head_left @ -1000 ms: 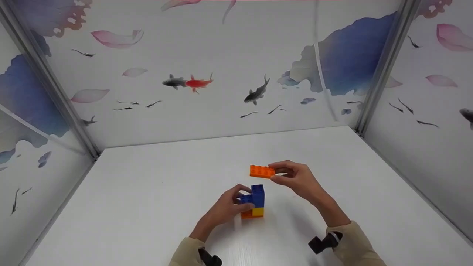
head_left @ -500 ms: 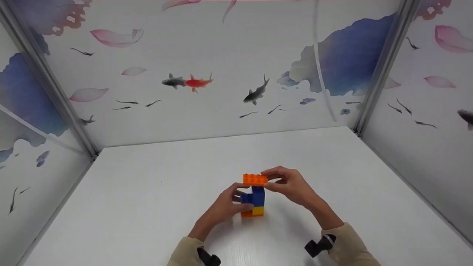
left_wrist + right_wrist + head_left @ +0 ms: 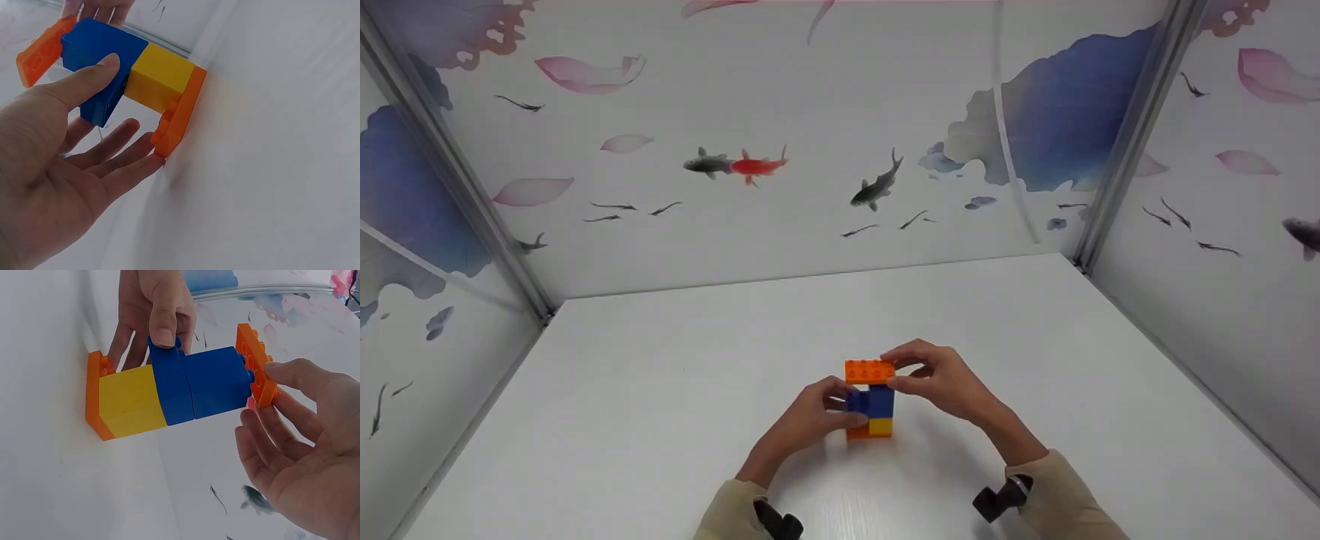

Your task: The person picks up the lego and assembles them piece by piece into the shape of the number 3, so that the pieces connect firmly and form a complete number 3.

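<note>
A small stack of toy building bricks stands on the white table. At its bottom is a flat orange brick, with a yellow brick on it. Above the yellow one come a lower blue brick and an upper blue brick. My left hand grips the lower blue brick, its thumb across one side. Between thumb and fingers, my right hand pinches the end of another flat orange brick. That brick lies against the upper blue brick's studs, some of which still show between the two.
The white table stretches around the stack. Printed wall panels with fish and petals close in the back and both sides, joined by metal corner posts.
My right hand has moved left and down, bringing the flat orange brick from beyond the stack onto its top. My left hand keeps its grip on the lower blue brick.
</note>
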Demonstrator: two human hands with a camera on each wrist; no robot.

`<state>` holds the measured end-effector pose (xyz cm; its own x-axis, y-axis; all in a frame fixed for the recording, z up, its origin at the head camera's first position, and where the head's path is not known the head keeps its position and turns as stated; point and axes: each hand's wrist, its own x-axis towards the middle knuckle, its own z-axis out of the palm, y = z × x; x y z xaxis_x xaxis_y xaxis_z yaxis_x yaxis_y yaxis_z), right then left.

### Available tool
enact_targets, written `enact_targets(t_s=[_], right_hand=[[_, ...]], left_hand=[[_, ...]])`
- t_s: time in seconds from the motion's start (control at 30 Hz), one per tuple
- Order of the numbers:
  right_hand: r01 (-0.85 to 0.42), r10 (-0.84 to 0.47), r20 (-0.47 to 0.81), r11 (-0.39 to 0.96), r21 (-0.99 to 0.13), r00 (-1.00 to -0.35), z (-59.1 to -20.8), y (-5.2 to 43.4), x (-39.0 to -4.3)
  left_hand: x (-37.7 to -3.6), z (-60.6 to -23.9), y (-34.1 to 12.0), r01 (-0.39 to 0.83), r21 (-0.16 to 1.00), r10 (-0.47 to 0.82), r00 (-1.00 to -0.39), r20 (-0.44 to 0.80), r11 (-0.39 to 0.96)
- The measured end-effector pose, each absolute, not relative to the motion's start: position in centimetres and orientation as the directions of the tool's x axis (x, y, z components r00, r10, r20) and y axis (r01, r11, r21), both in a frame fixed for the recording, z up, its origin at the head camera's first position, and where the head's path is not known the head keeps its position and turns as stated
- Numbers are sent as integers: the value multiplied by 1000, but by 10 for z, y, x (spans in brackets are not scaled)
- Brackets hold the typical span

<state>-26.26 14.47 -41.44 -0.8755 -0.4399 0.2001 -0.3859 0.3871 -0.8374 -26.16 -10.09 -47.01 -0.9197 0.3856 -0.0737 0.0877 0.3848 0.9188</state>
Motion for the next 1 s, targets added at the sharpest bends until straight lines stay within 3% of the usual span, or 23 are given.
enact_targets(t_s=[1.0], right_hand=[[-404, -459, 192, 423, -811, -867, -415, 145, -260]], left_hand=[[-264, -477, -113, 135, 937, 410, -912, -9, 322]])
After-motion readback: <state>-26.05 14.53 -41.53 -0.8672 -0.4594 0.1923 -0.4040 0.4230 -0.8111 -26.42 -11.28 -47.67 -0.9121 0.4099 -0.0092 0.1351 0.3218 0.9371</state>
